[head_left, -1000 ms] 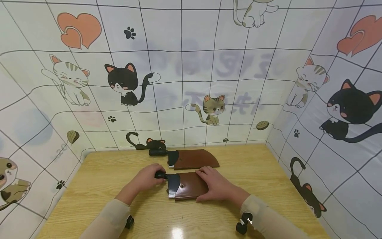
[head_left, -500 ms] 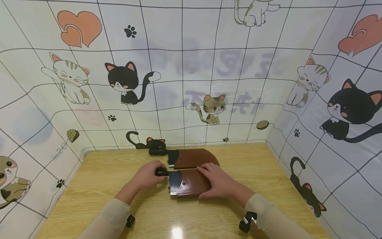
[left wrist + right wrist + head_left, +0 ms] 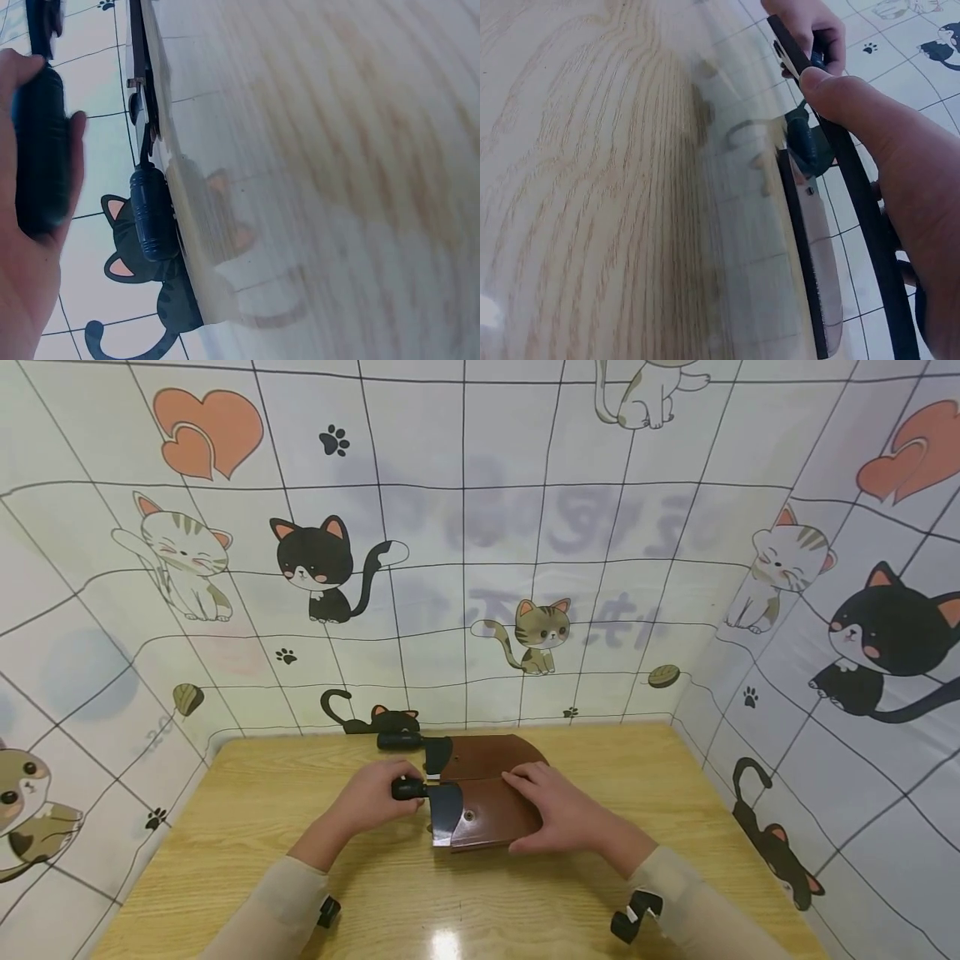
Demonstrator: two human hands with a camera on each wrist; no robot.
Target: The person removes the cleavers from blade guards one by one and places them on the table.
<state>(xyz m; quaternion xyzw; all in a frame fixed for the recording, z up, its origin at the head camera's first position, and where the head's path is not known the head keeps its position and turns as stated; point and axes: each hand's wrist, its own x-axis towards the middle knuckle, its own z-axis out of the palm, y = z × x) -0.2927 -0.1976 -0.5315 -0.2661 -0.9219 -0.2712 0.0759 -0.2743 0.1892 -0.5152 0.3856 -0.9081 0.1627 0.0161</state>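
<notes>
A cleaver in a brown leather sheath is held level between both hands, raised off the table in the right wrist view. My left hand grips its black handle, thumb and fingers on either side. At the other end, my right hand holds the sheath, the thumb on the near long edge and fingers over the far side. Between handle and sheath a dark strip of blade shows. Behind it lies a second sheathed cleaver, its black handle pointing left; the held one overlaps its near edge in the head view.
The glossy wood-grain table reflects light near its front. A white cloth with cat prints encloses the back and both sides. Dark camera mounts sit at both wrists.
Both hands have carried the sheathed cleaver slightly away from the body and to the right, so it now overlaps the rear cleaver in the head view. The rear cleaver has stayed put.
</notes>
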